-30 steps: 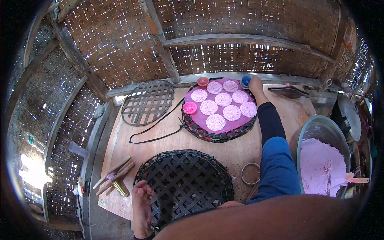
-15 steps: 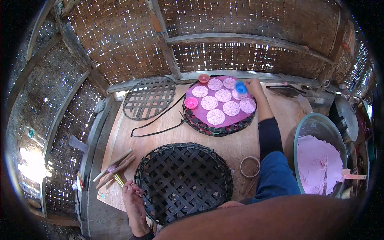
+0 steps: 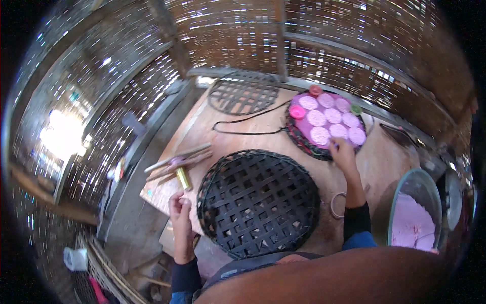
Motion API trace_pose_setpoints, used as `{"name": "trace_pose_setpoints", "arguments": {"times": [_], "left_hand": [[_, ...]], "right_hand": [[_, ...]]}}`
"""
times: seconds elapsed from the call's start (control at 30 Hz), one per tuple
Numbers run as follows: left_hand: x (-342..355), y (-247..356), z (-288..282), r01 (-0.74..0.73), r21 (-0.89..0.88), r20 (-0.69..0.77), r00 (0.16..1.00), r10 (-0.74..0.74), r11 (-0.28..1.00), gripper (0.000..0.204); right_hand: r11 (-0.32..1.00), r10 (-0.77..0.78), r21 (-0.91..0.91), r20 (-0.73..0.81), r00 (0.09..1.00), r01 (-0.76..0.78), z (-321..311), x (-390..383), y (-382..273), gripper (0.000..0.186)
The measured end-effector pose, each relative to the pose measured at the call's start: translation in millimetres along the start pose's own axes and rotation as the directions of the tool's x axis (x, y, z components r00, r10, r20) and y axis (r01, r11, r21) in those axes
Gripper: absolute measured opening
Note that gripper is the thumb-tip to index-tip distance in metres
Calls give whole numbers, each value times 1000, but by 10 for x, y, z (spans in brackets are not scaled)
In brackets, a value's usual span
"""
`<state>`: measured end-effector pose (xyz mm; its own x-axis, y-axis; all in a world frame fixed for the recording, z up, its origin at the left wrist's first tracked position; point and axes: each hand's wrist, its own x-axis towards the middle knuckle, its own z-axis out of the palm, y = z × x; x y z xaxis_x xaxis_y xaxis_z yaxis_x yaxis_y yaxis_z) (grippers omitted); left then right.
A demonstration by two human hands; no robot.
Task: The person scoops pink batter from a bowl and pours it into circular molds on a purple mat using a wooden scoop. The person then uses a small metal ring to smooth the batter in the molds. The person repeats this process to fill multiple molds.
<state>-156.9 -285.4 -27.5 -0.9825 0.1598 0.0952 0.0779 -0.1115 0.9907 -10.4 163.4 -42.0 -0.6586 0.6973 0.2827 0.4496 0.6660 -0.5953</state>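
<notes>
Woven walls [image 3: 228, 30] flank the table [image 3: 379, 159], where the right hand [image 3: 345, 154] has shifted to the near discs [image 3: 338, 130] on the tray [image 3: 310, 151], bunched, hold unclear, the left [image 3: 180, 207] half-curled, seemingly empty, black basket [image 3: 258, 202] between.

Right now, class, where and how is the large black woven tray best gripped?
The black woven tray is probably best taken by opposite sides of its rim, from left and right: it is wide and round, the rim circles it, and the left hand is near its left side.
</notes>
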Motion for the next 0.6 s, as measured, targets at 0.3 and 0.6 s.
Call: {"name": "trace_pose_setpoints", "arguments": {"times": [0.3,0.6], "left_hand": [[-650,-190,-1040,-61,525,-222,953,205,849,24],[-2106,770,-2243,283,882,-451,740,499,378,36]], "right_hand": [[699,-704,438,560,436,565,874,-1006,-1824,21],[346,-867,643,497,-28,683,1369,-1617,-2844,20]]}}
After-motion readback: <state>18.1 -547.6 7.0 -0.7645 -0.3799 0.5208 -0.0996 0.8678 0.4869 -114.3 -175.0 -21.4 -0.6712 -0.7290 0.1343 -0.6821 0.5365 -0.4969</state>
